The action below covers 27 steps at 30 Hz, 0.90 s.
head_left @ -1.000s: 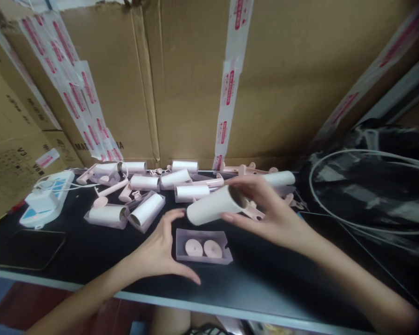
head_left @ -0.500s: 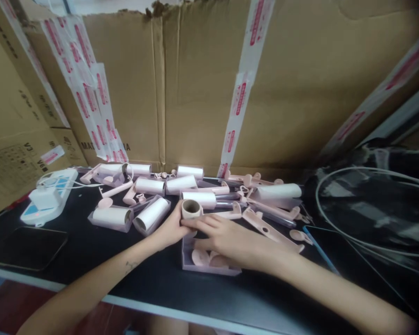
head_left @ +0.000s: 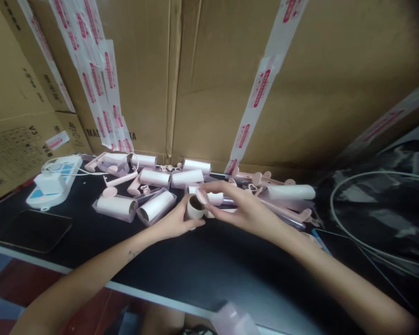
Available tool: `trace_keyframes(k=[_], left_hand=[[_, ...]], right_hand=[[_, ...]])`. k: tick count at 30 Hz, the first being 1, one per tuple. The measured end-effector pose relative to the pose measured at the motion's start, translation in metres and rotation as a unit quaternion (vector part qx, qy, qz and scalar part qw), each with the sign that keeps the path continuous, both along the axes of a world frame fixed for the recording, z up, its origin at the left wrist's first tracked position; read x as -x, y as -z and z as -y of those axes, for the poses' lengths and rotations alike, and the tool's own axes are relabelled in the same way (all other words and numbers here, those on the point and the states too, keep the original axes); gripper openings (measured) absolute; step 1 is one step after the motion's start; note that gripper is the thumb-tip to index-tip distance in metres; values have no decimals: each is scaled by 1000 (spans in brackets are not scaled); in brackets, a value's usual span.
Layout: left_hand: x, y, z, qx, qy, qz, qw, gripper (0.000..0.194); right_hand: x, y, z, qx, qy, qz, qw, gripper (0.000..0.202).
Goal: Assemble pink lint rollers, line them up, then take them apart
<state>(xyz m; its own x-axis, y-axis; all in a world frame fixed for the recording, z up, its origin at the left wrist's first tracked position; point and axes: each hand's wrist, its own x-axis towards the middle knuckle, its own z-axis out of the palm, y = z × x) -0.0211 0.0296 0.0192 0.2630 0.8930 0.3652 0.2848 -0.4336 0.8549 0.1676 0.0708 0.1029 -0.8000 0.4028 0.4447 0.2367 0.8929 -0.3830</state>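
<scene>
My left hand [head_left: 174, 222] is wrapped round a white roll with a brown cardboard core [head_left: 195, 213], its open end facing up. At the rim of that end, my right hand [head_left: 244, 207] pinches a pale pink round cap [head_left: 203, 195], tilted beside the opening. Whether the cap touches the rim, I cannot tell. The lower part of the roll is mostly hidden by my left fingers. Low at the table's front edge is a translucent pinkish box [head_left: 234, 320], blurred and cut off by the frame.
Several white rolls in clear trays [head_left: 116, 206] lie behind my hands among pink plastic holder parts [head_left: 120, 179]. At left are a power strip [head_left: 56, 184] and a dark phone [head_left: 33, 230]. Cardboard [head_left: 209, 93] walls the back; a white cable [head_left: 335, 200] loops at right.
The translucent box in front of my hands has moved down to the table's front edge. My right hand has risen to the roll's top with a pink cap. The view has shifted.
</scene>
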Motion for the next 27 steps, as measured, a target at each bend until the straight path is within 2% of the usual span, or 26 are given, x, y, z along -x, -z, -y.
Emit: trace_keyframes(k=[2,5,10,15,18,22,24,27], left_hand=[[0,0,0,-2,0,-6,1000,48],[1,0,2,-18,-9,-24,1000,49],[3,3,8,-77,-53,-80,992,79],[6,6,6,-122,-54,-146,980,77],[8,7,2,-146,-52,-167,974,75],[10,10,0,-161,-64,-187,967,68],[11,11,0,-164,-73,-182,967,66],[11,12,0,-183,-83,-180,963,62]], right_hand=[[6,7,-1,-29,-14,24,999,27],[10,15,2,-68,-8,36,997,27],[11,22,8,-130,16,52,990,30],[15,31,12,-189,30,80,978,30],[17,46,13,-183,63,47,980,32],[25,79,8,-134,82,-61,986,33],[29,92,5,-125,88,-84,985,36],[31,99,3,-128,92,-66,985,39]])
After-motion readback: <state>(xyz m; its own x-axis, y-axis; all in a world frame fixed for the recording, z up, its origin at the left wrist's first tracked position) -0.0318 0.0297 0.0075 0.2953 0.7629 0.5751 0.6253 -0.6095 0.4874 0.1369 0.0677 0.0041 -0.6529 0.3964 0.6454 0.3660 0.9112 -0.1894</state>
